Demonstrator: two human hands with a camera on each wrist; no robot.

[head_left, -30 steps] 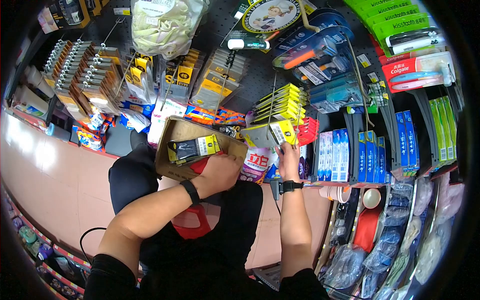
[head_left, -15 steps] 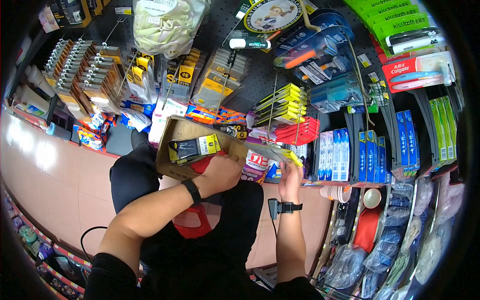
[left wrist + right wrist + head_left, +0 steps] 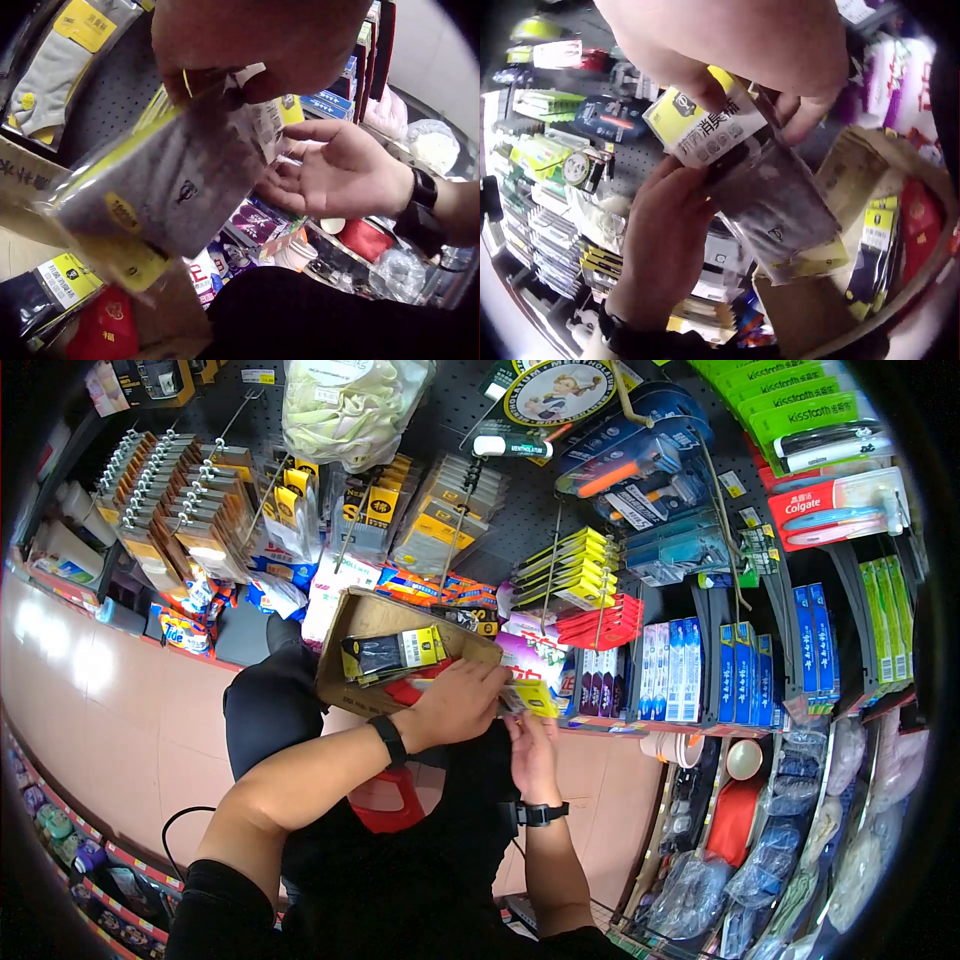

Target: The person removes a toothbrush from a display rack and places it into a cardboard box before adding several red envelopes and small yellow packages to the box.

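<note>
L hand [image 3: 458, 705] & R hand [image 3: 535, 760] both pinch sock pkt [image 3: 187, 180] at label end, near open box [image 3: 352, 698]; light grip on card edges best, w/o creasing plastic

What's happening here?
A person at a shop display holds a packet of grey socks in both hands: the left hand grips it, and the right hand pinches its yellow-and-white label end. The packet is above an open cardboard box containing a dark packet and something red.
</note>
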